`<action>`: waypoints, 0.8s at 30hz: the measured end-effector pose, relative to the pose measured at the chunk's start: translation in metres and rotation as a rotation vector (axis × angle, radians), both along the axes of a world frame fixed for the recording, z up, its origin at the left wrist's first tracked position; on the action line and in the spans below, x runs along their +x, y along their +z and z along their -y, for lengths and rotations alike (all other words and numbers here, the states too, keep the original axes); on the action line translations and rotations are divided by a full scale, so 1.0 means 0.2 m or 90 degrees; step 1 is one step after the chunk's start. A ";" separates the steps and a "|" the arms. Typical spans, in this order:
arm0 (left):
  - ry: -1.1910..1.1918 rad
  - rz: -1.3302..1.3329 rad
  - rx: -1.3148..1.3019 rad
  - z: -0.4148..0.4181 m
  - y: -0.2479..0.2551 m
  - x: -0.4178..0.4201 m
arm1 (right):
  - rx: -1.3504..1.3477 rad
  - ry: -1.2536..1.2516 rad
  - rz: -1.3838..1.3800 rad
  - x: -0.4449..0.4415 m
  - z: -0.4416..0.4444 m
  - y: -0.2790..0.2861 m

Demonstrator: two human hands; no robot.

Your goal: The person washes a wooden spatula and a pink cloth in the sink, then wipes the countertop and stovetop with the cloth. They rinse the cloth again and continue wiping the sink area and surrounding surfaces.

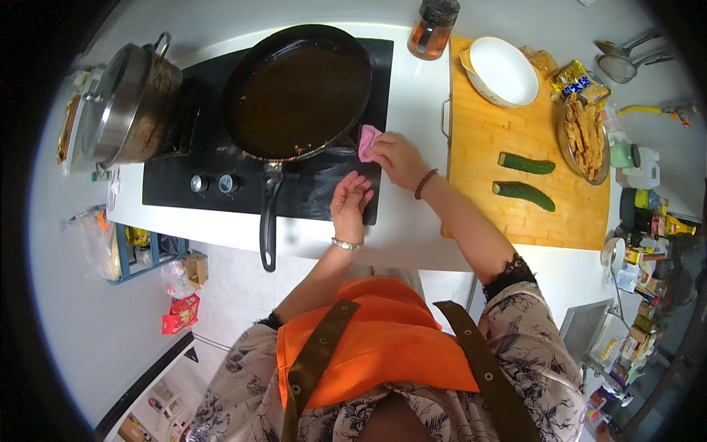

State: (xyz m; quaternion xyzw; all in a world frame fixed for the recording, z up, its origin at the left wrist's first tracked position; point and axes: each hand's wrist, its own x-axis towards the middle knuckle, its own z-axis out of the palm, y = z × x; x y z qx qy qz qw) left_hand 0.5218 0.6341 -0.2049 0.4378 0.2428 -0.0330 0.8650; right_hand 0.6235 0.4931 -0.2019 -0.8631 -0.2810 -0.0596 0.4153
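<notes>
A pink cloth is pinched in my right hand, against the right edge of the black glass stove top. Just below and left of it, my left hand hovers with bent fingers and holds nothing. A large black frying pan with dark liquid in it sits on the stove, its handle towards me. To the right, two cucumber pieces lie on a wooden cutting board. A white bowl stands at the board's back edge.
A lidded steel pot stands at the stove's left. Behind the counter's middle is a jug of amber liquid. A steel bowl of fried food rests at the board's right side, near a yellow packet. Bottles and a sink lie farther right.
</notes>
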 end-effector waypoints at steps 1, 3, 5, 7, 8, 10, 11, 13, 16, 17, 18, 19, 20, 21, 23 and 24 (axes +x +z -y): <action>-0.014 -0.004 0.010 -0.03 -0.01 -0.03 | -0.006 -0.031 0.014 -0.01 0.00 -0.01; -0.012 -0.006 0.004 -0.10 -0.02 -0.11 | -0.022 -0.154 0.030 -0.07 -0.07 0.05; -0.010 -0.010 0.023 -0.19 0.00 -0.18 | -0.105 -0.234 0.003 -0.19 -0.18 -0.03; 0.023 -0.010 0.055 -0.32 0.01 -0.25 | -0.161 -0.131 -0.077 -0.40 -0.35 -0.02; 0.028 0.008 0.066 -0.36 0.02 -0.28 | -0.110 -0.128 0.085 -0.50 -0.44 -0.07; 0.038 0.003 0.066 -0.46 0.00 -0.32 | -0.123 -0.123 0.107 -0.55 -0.59 0.00; 0.038 -0.005 0.067 -0.50 0.00 -0.34 | -0.159 -0.112 0.079 -0.53 -0.65 0.01; 0.024 -0.031 0.101 -0.54 0.02 -0.36 | -0.159 -0.055 0.078 -0.47 -0.69 0.05; -0.023 -0.025 0.120 -0.57 0.02 -0.41 | -0.220 -0.064 0.133 -0.43 -0.59 -0.01; -0.044 -0.009 0.103 -0.57 0.01 -0.43 | -0.191 -0.117 0.158 -0.44 -0.50 -0.07; -0.068 -0.008 0.117 -0.58 -0.01 -0.44 | -0.187 -0.161 0.134 -0.48 -0.40 -0.10; -0.093 -0.004 0.129 -0.58 -0.02 -0.44 | -0.183 -0.209 0.112 -0.53 -0.29 -0.10; -0.137 -0.009 0.118 -0.57 -0.02 -0.44 | -0.191 -0.250 0.092 -0.60 -0.22 -0.08; -0.182 -0.013 0.104 -0.54 -0.02 -0.44 | -0.201 -0.293 0.072 -0.71 -0.15 -0.04; -0.251 -0.025 0.079 -0.45 0.00 -0.44 | -0.204 -0.342 0.068 -0.88 -0.15 -0.01; -0.288 -0.035 0.063 -0.36 0.01 -0.43 | -0.202 -0.360 0.080 -0.96 -0.16 -0.03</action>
